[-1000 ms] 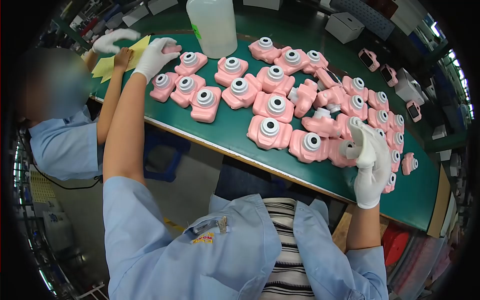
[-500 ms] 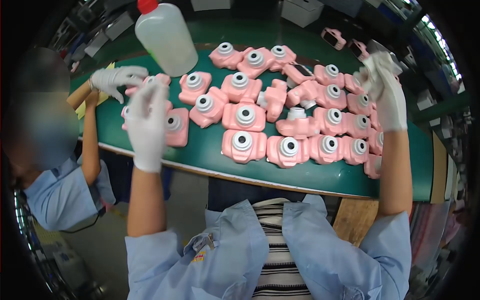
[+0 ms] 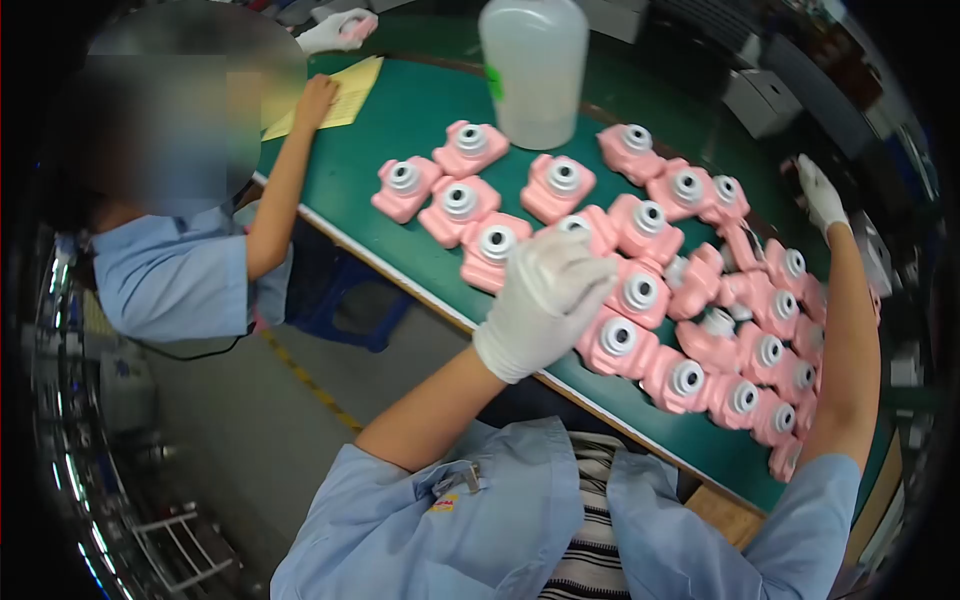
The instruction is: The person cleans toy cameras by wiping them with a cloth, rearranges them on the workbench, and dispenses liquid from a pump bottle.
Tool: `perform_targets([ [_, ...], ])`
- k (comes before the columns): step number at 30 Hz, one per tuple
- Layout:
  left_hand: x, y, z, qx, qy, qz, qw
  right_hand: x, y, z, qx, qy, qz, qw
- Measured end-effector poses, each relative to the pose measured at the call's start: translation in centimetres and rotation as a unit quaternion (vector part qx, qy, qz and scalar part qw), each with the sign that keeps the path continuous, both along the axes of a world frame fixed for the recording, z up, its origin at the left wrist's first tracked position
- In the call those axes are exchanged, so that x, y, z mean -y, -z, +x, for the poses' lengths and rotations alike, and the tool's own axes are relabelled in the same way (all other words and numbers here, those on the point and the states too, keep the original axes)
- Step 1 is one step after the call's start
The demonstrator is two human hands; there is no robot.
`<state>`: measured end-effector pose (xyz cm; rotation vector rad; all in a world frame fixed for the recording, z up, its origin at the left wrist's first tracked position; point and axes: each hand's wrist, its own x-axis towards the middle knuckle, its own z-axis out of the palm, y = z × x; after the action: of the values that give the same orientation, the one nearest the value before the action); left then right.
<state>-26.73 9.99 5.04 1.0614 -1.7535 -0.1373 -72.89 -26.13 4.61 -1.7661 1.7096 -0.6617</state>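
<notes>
My left hand, in a white glove, is above the near rows of pink cameras, its fingers curled together; whatever they may hold is hidden. Far to the right, my right hand, also gloved, reaches past the rows. Its fingers are around a dark-screened camera, mostly covered by the hand. Many pink cameras with white lens rings lie on the green table, most with lenses up and a few on their sides. A smaller group lies on the left side.
A large translucent bottle stands behind the cameras. At the left, a co-worker's gloved hand holds a pink piece, and their bare hand rests on yellow paper. A white box is at the back right.
The view has swung. My left hand has left the left-hand camera group and come nearer the middle. My right hand has reached out to the back right. The co-worker's gloved hand has lifted a pink piece away.
</notes>
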Motion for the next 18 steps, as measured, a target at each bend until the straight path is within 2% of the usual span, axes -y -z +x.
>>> perform_targets([
  [2, 0.3, 0.2, 0.3, 0.009, 0.015, -0.013, 1.0, -1.2, 0.9, 3.1, -0.032, -0.049, -0.067, 0.996],
  [3, 0.3, 0.3, 0.4, 0.0, 0.016, -0.018, 1.0, -0.7, 1.1, 3.2, -0.123, -0.014, -0.091, 0.988],
  [5, 0.3, 0.4, 0.4, -0.017, 0.022, -0.037, 0.999, 0.0, 2.1, 2.9, -0.056, -0.034, -0.077, 0.995],
  [8, 0.3, 0.3, 0.3, -0.024, 0.011, -0.048, 0.998, 0.1, 1.7, 3.2, -0.098, -0.03, -0.095, 0.99],
  [11, 0.0, 0.2, 0.5, -0.048, 0.012, -0.05, 0.998, 0.2, 1.9, 3.7, 0.124, -0.023, -0.067, 0.99],
  [12, 0.1, 0.3, 0.5, -0.064, 0.015, -0.066, 0.996, -2.9, -1.1, 6.3, 0.156, -0.057, 0.038, 0.985],
  [14, -0.6, 0.0, 0.8, -0.097, 0.015, -0.072, 0.993, -8.6, -5.4, 11.6, 0.181, -0.074, 0.056, 0.979],
  [17, -1.3, -0.5, 0.2, -0.16, -0.047, -0.1, 0.981, -16.2, -10.7, 18.2, 0.183, -0.122, 0.049, 0.974],
  [18, -1.9, -0.6, -0.9, -0.257, -0.026, -0.023, 0.966, -18.6, -12.0, 20.2, 0.177, -0.143, 0.041, 0.973],
])
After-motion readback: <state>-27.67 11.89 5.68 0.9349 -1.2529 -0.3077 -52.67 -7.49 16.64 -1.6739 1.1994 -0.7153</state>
